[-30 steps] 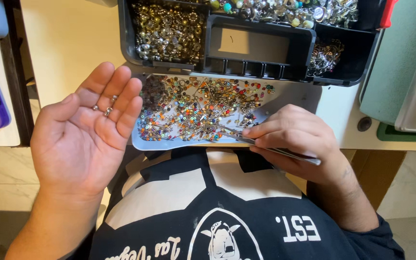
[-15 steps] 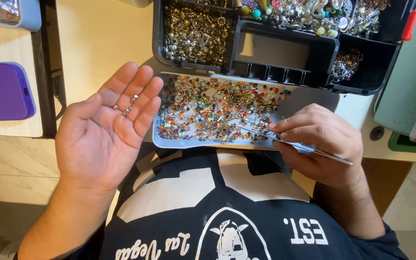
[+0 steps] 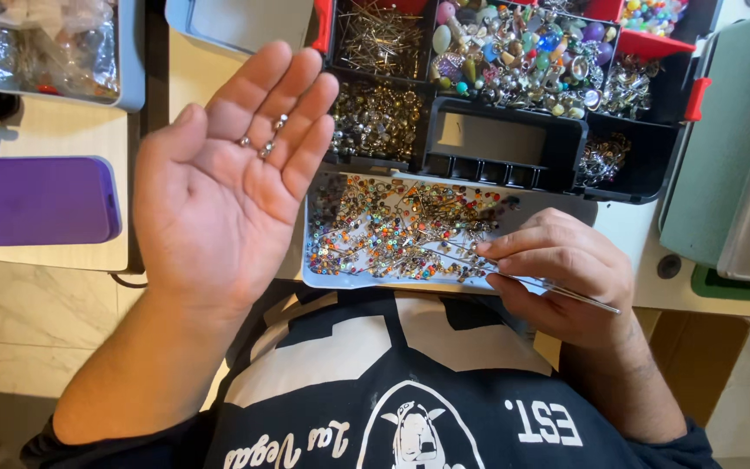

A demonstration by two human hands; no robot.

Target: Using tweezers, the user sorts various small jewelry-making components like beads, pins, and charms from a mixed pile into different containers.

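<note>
While your left hand (image 3: 219,187) lies open and palm up, a few small silver beads (image 3: 264,141) rest on its fingers, kept level so that they do not roll off. Your right hand (image 3: 557,269) is closed around thin metal tweezers (image 3: 557,293), held like a pen, with the tips reaching left into the shallow pale tray (image 3: 323,280) just in front of your chest. That tray is crowded with tiny coloured beads and pins (image 3: 401,230), spread in one thin layer, which seems meant to let single pieces be picked out.

Just beyond both hands stands a black organiser box (image 3: 644,178) with red clips; its compartments keep kinds apart: loose pins above your left fingertips, silvery findings beside them, mixed larger beads further right. One middle compartment (image 3: 492,139) holds almost nothing.

To the left of your left hand a purple phone (image 3: 36,200) lies on a pale wooden table (image 3: 54,130), with a grey bin of crumpled plastic (image 3: 54,48) beyond it. To the right of your right hand sits a green-grey case (image 3: 722,156). Below the table edge, light marbled floor (image 3: 19,321) shows.
</note>
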